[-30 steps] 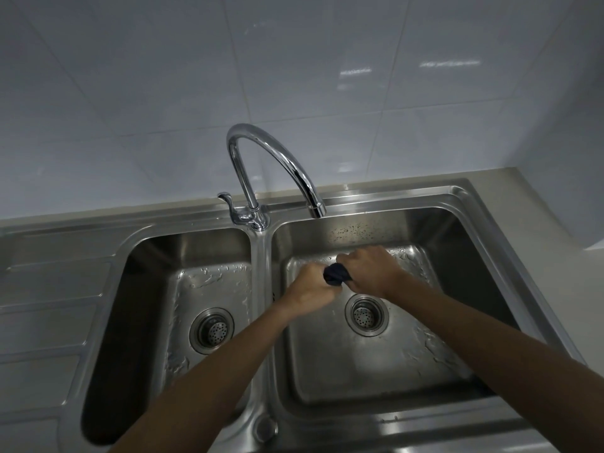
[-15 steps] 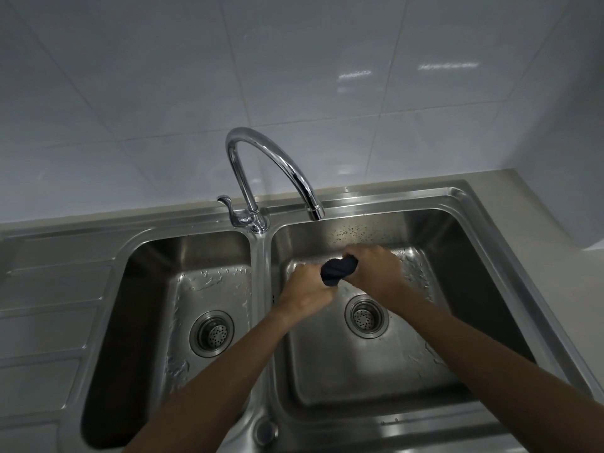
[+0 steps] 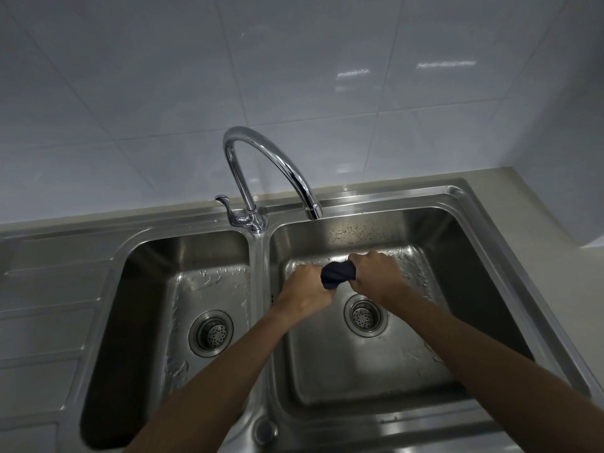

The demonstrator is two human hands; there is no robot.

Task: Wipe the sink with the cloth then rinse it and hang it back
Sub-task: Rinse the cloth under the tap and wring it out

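Cloth [image 3: 337, 274] dark, bunched, seemingly wet, clenched between left hand [image 3: 307, 291], right hand [image 3: 376, 273]

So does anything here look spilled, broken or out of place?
Nothing stands out. Both hands, left hand and right hand, grip a bunched dark cloth over the right basin of the double sink. Water beads on both basin floors, as expected. No stream shows from the faucet.

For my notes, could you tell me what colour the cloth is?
The cloth is dark navy, almost black, and plain; it shows best in the head view.
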